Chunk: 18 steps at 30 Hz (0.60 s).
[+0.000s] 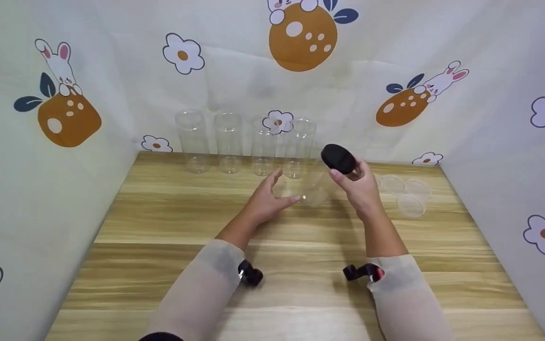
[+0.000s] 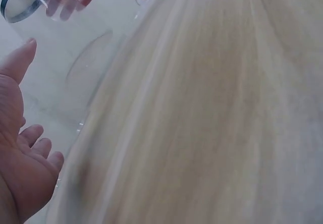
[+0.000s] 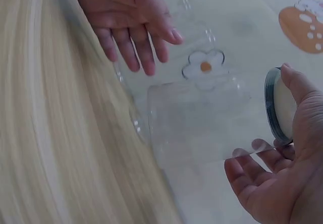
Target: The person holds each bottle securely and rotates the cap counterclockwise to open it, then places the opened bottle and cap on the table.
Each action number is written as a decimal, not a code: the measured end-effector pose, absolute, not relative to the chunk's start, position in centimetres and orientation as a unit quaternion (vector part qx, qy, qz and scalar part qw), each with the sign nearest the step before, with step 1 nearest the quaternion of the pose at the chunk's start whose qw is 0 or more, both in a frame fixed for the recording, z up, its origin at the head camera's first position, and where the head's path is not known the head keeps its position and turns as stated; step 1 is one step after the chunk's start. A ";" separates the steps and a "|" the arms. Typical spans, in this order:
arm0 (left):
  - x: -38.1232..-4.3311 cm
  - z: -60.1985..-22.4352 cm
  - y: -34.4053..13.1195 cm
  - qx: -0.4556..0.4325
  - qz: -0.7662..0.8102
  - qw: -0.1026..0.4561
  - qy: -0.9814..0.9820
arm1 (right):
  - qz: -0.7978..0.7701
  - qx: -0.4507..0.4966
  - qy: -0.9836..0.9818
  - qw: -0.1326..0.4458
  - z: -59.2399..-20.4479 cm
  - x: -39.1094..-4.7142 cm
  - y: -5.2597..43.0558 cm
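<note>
My right hand (image 1: 360,187) grips a clear cylindrical jar (image 3: 197,123) near its upper end, where a round black lid (image 1: 339,159) sits under the thumb. In the right wrist view the lid shows a pale face and dark rim; whether it is fully seated I cannot tell. The jar is tilted, its lower end blurred and leaning towards my left hand (image 1: 267,201). That hand is beside the jar with thumb and fingers spread, holding nothing. Its palm and loosely bent fingers show at the left of the left wrist view.
Several clear cylindrical jars (image 1: 229,142) stand upright in a row along the back wall, without black lids. Several clear round discs (image 1: 411,205) lie at the right of the wooden table (image 1: 168,213). Patterned cloth walls (image 1: 234,85) close off the back and both sides.
</note>
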<state>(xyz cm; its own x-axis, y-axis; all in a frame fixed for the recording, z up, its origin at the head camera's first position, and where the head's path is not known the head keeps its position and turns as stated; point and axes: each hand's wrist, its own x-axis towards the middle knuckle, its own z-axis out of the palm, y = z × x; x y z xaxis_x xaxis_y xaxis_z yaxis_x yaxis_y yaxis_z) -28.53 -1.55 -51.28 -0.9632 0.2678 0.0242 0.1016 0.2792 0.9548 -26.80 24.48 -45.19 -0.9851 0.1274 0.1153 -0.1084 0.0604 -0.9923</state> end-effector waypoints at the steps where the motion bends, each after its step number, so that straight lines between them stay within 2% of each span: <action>1: -28.3 -51.1 -1.7 0.122 0.591 0.070 0.795 | 0.691 0.000 -0.717 0.086 -45.1 -26.5 24.1; 18: -24.7 -49.0 -2.8 0.201 0.595 0.059 0.776 | 0.716 0.093 -0.690 0.051 -43.8 -23.0 19.2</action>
